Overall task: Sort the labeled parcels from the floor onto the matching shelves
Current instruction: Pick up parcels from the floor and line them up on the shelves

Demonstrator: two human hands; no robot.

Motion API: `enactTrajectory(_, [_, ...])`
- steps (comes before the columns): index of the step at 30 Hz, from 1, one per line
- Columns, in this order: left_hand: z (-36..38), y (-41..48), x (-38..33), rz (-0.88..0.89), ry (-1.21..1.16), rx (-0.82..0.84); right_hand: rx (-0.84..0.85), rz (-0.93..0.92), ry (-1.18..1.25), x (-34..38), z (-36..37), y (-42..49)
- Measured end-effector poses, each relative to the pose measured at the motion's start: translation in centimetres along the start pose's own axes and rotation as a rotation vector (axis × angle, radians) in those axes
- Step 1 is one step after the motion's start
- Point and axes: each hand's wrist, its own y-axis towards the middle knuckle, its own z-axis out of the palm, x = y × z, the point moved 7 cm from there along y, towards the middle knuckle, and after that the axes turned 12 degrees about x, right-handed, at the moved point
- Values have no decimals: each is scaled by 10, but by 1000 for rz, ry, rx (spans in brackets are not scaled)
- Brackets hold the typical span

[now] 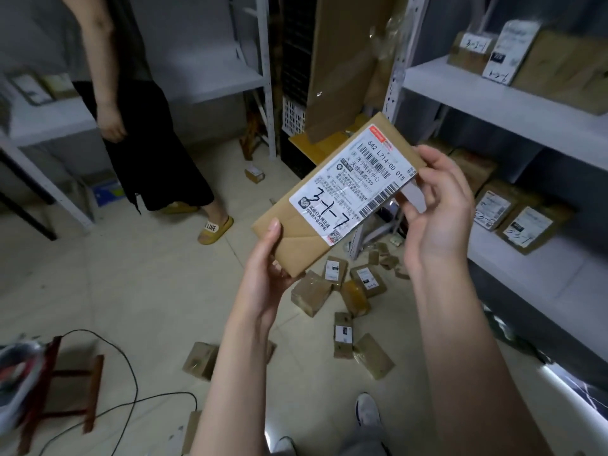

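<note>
I hold a flat brown parcel (pixel 296 232) up in front of me, tilted, its white shipping label handwritten "3-1-7" facing me. My left hand (pixel 266 261) grips its lower left corner, thumb on top. My right hand (pixel 437 209) holds the upper right end, fingers curled round the edge. Several small brown parcels (pixel 335 284) with white labels lie scattered on the tiled floor below. On the right, a white shelf unit (pixel 493 97) carries labeled parcels on its upper level and more labeled parcels (pixel 523 222) on the lower level.
Another person in black trousers and yellow slippers (pixel 148 153) stands at the left by a second white shelf unit (pixel 214 77). A tall cardboard sheet (pixel 345 60) leans in the far corner. A wooden stool (pixel 65 383) and a black cable (pixel 131 383) lie at lower left.
</note>
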Motion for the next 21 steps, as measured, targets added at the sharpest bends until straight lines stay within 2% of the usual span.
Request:
enactTrajectory(4, [12,-6,7,-57,-102,80,-9,-47,23,17,7,-7])
enactTrajectory(7, [26,-7,16,-115,-141,203,-37,-76,91,26,10,-11])
enactTrajectory(11, [45,-6,24,-119,-156,316,-15,-31,44,21,9,-15])
enactTrajectory(15, [59,-5,22,-97,-132,348,39,50,-52,15,2,-19])
enactTrajectory(21, [74,-4,9,-25,-21,310,96,107,-147,16,-5,-17])
